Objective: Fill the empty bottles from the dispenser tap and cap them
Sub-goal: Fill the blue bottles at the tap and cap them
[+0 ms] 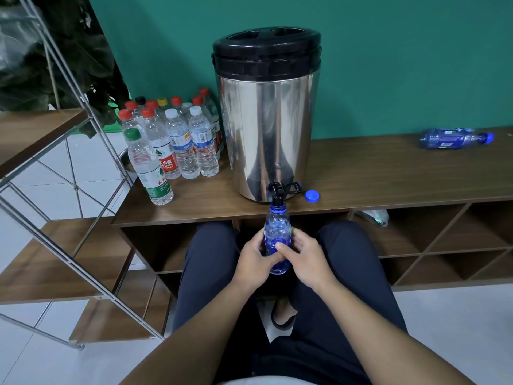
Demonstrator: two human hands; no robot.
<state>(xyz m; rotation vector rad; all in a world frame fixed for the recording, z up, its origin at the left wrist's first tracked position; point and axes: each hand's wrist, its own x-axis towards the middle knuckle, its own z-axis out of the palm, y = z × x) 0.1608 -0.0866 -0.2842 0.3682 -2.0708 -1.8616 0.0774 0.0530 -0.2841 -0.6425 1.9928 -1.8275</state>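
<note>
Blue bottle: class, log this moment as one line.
step: filling | blue bottle under tap | left hand, right hand gripping | cap off, on shelf

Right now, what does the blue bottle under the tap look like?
The blue bottle is clear blue plastic with a label, upright, its open neck right under the black tap. Its cap is off. The left hand and right hand both grip it, in front of the wooden shelf.
</note>
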